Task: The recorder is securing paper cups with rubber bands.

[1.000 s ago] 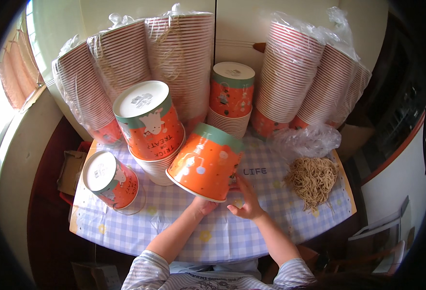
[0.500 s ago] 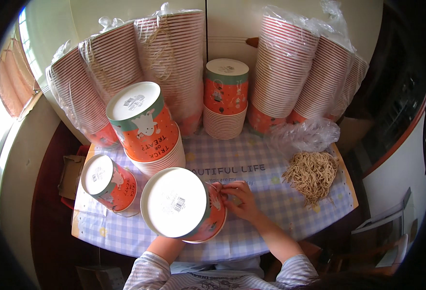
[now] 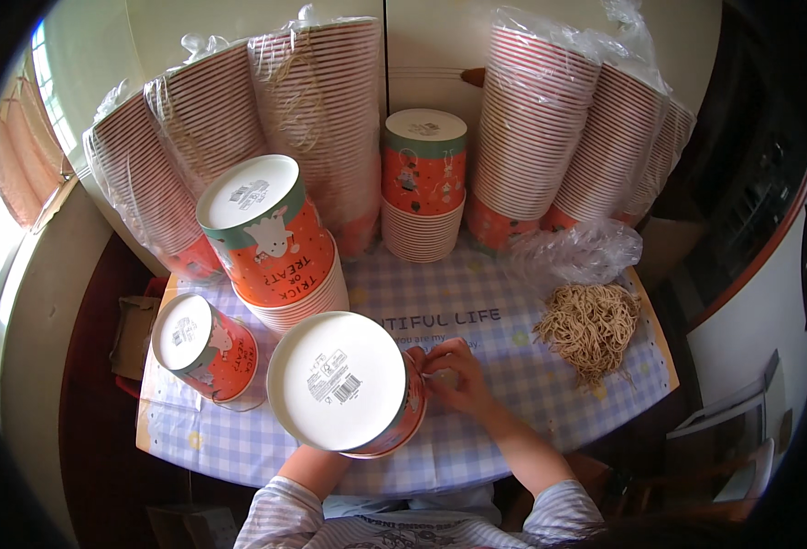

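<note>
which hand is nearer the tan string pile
Right. The right hand is left of the tan string pile, at the held bucket; the left arm, its hand mostly hidden by the bucket, is farther left.

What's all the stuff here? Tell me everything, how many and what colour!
Held bucket: 1, orange, green, white; front middle
Lone bucket: 1, orange, green, white; left
Left unbagged stack: 1, orange, green, white; left of middle
Back unbagged stack: 1, orange, green, white; back middle
Bagged stacks: 3 back left, at least 2 back right; orange, pale
Crumpled plastic: 1 heap, clear; right
Cord bundle: 1, beige; right
Tablecloth: 1, blue-white checked; under the buckets
Cardboard box: 1, brown; beyond tablecloth's left edge
Curtain: 1, peach; upper left
Sleeves: 2, grey-white striped; lower edge
Left forearm: 1, bare; hand mostly hidden
Right hand: 1, bare; at held bucket's side
</note>
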`<state>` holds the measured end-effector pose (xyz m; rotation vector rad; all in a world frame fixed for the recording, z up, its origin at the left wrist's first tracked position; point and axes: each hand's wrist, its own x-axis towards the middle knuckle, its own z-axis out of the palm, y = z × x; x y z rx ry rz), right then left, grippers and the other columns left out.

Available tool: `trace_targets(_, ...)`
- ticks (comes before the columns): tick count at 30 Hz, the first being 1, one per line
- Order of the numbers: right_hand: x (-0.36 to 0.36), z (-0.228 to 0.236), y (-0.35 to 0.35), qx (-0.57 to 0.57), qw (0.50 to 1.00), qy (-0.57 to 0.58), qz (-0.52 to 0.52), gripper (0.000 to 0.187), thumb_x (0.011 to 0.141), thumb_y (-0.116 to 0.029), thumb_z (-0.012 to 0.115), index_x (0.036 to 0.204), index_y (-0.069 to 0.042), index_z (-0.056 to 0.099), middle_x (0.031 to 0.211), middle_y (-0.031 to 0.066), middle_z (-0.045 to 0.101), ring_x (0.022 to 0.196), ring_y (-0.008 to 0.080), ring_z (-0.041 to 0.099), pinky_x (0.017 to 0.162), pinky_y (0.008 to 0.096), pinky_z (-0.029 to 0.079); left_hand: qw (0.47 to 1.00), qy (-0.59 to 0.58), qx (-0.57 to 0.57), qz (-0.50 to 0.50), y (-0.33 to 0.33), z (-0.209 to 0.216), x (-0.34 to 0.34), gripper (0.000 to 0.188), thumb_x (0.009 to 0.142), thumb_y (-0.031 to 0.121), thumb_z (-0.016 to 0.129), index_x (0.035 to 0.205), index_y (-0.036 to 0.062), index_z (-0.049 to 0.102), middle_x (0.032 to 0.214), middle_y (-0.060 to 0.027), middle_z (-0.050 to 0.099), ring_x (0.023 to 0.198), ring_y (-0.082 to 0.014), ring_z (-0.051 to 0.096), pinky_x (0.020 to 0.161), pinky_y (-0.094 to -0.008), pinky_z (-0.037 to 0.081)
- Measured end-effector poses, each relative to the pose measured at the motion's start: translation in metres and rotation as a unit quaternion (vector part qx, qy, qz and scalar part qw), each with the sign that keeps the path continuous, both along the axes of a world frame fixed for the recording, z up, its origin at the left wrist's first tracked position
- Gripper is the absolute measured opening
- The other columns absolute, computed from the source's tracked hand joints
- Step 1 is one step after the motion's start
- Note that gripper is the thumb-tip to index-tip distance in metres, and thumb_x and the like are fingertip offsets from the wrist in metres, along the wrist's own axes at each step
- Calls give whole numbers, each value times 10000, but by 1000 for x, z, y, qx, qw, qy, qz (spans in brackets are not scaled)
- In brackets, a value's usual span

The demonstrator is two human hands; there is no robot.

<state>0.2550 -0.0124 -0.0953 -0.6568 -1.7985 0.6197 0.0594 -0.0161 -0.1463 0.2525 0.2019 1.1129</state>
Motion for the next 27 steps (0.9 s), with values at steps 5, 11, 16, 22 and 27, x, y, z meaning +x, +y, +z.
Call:
trace_targets(5,2,-5,1,-67,997,21,30,179,636,-105,704,795,-75,630,942,49,534,896,193,501,787,315,383,1000,-12,-18,-10,-3,-10,-4,357,887,318,435,1137,65,466,1048,-139,540,877,-273,563,690,-315,510)
trace_targets(11,5,-4,1,-97,994,19,47,193,628,-81,728,801,-64,646,926,45,512,898,183,512,783,302,416,999,-27,-39,-25,-5,-20,-6,360,886,321,435,1139,66,465,1049,-138,541,876,-274,565,689,-313,511)
trace_targets(16,4,-3,0,-126,991,5,34,172,645,-42,707,805,-72,652,936,45,504,893,182,514,791,299,421,997,-39,-56,-35,-6,-28,-11,362,886,323,435,1141,67,464,1050,-137,541,875,-276,567,689,-312,511)
trace_targets(22,3,-3,-2,-90,996,-2,-5,178,631,-22,701,794,-70,646,903,51,522,875,192,519,759,301,428,994,-53,-77,-52,-5,-36,-14,365,885,326,436,1143,69,463,1051,-135,542,873,-278,569,688,-310,512)
trace_targets(27,5,-1,3,-58,997,-1,-44,135,638,2,647,761,-47,625,909,67,529,867,189,523,759,286,418,991,-64,-95,-72,8,-34,-17,368,885,329,436,1145,70,462,1052,-134,543,872,-279,571,688,-309,512)
